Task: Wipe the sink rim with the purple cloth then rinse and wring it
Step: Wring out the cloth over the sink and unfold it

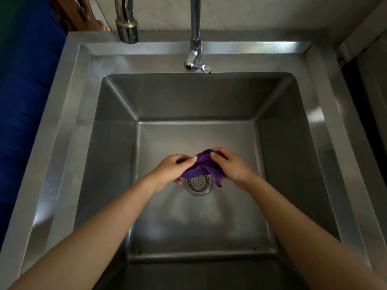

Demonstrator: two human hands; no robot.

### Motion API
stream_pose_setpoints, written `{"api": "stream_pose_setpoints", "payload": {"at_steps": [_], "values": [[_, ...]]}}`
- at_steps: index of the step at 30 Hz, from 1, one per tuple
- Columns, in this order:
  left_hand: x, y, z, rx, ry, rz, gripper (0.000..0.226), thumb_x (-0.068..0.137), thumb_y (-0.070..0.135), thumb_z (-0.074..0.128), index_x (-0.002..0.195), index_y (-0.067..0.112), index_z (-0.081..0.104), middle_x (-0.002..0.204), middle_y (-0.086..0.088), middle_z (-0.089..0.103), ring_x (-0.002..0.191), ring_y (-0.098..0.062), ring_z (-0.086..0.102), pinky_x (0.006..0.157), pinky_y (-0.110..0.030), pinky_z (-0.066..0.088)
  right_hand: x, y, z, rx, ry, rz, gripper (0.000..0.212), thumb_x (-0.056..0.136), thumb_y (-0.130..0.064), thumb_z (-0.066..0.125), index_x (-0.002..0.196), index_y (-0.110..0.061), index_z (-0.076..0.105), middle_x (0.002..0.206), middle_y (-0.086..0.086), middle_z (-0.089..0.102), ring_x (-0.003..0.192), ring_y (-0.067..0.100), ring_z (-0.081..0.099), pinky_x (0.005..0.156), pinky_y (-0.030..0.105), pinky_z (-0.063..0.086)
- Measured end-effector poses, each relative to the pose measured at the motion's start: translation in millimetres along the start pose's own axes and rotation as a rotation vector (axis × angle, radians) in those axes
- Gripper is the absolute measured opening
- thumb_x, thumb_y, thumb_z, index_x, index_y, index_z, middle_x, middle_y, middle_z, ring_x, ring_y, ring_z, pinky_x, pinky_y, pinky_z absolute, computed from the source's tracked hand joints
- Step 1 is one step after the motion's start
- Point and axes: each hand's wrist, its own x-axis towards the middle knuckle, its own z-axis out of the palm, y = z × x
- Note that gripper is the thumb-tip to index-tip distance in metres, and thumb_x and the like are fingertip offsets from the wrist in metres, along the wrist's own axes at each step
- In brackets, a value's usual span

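A pale, faintly veined wall (261,13) runs across twelve o'clock, dim and evenly lit. At nine o'clock a deep blue surface (25,114) fills the side, shading to green (10,19) toward eleven. Just past it at eleven sits something brown and carved-looking (71,13); I cannot make out what it is. Over at three o'clock a dark gap (354,97) separates pale vertical panels (374,84). Light is soft, leaving weak glints on metal.

We see a deep purple cloth (204,166) bunched just above the silver drain strainer (198,183), whose disc is dotted with small dark holes. Around the strainer the sink (83,114) is dull grey steel, with pale streaks of glare along its rim. Left of the sink we see a blue surface (25,105), and behind it a chrome tap (195,51).
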Motion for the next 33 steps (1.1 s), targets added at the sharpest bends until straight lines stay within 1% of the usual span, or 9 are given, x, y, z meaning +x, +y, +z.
{"api": "stream_pose_setpoints", "payload": {"at_steps": [5,8,14,18,20,22,25,28,33], "values": [[9,-1,30,-0.016,0.311,-0.107,0.06,0.085,0.06,0.046,0.063,0.008,0.062,0.067,-0.011,0.065,0.067,-0.028,0.064,0.064,-0.033,0.054,-3,-1,17,-0.412,0.297,-0.199,0.046,0.095,-0.043,0.041,0.065,-0.01,0.051,0.063,0.006,0.054,0.064,0.023,0.051,0.057,0.03,0.034],[11,8,42,0.117,0.374,-0.037,0.063,0.088,0.06,0.041,0.048,0.012,0.047,0.055,-0.007,0.054,0.063,-0.029,0.056,0.063,-0.037,0.045,-6,-2,17,-0.564,0.388,-0.225,0.046,0.098,-0.038,0.035,0.068,-0.009,0.054,0.077,0.021,0.065,0.075,0.036,0.059,0.063,0.034,0.036],[10,33,54,0.234,0.399,0.059,0.064,0.09,0.056,0.04,0.066,0.001,0.062,0.056,-0.004,0.054,0.061,-0.025,0.054,0.062,-0.032,0.039,-17,-6,-6,-0.488,0.404,-0.185,0.043,0.098,-0.037,0.035,0.075,-0.006,0.055,0.088,0.023,0.066,0.082,0.036,0.059,0.068,0.032,0.037],[1,53,38,0.107,0.043,0.127,0.042,0.087,0.052,0.051,0.071,0.017,0.067,0.055,0.002,0.059,0.052,-0.015,0.053,0.051,-0.025,0.041,-42,-13,-46,-0.289,0.23,-0.14,0.03,0.095,-0.035,0.047,0.102,-0.009,0.059,0.095,0.009,0.062,0.086,0.02,0.057,0.074,0.029,0.046],[-12,71,28,0.163,-0.195,0.18,0.018,0.088,0.036,0.058,0.08,0.023,0.066,0.053,0.009,0.063,0.05,-0.009,0.054,0.046,-0.019,0.042,-60,-21,-64,-0.242,0.249,-0.192,0.02,0.091,-0.028,0.056,0.101,-0.011,0.06,0.093,0.008,0.063,0.085,0.019,0.059,0.079,0.033,0.05],[-26,95,23,0.185,-0.306,0.212,0.008,0.089,0.025,0.058,0.084,0.024,0.064,0.056,0.01,0.066,0.049,-0.005,0.057,0.047,-0.016,0.047,-82,-34,-75,-0.19,0.292,-0.257,0.011,0.087,-0.02,0.062,0.096,-0.012,0.061,0.083,0.001,0.062,0.073,0.01,0.058,0.068,0.019,0.049],[-48,134,20,0.387,-0.263,0.329,0.016,0.091,0.03,0.055,0.082,0.022,0.065,0.065,0.004,0.064,0.055,-0.006,0.055,0.053,-0.011,0.045,-114,-53,-86,-0.134,0.368,-0.314,0.007,0.083,-0.014,0.067,0.081,-0.019,0.063,0.074,-0.006,0.061,0.061,-0.004,0.055,0.058,0.006,0.042],[-64,165,20,0.698,-0.147,0.532,0.026,0.09,0.039,0.054,0.099,0.02,0.068,0.088,-0.001,0.068,0.08,-0.013,0.06,0.075,-0.025,0.046,-136,-60,-94,-0.064,0.379,-0.348,0.011,0.082,-0.009,0.067,0.079,-0.019,0.063,0.074,-0.005,0.065,0.061,-0.006,0.059,0.065,0.01,0.048],[-88,194,22,0.519,-0.207,0.545,0.035,0.085,0.048,0.056,0.086,0.016,0.072,0.08,-0.001,0.07,0.076,-0.015,0.062,0.08,-0.028,0.044,-169,-75,-104,-0.008,0.468,-0.409,0.013,0.083,-0.015,0.067,0.076,-0.027,0.064,0.074,-0.01,0.064,0.07,0.004,0.058,0.073,0.022,0.047]]}}
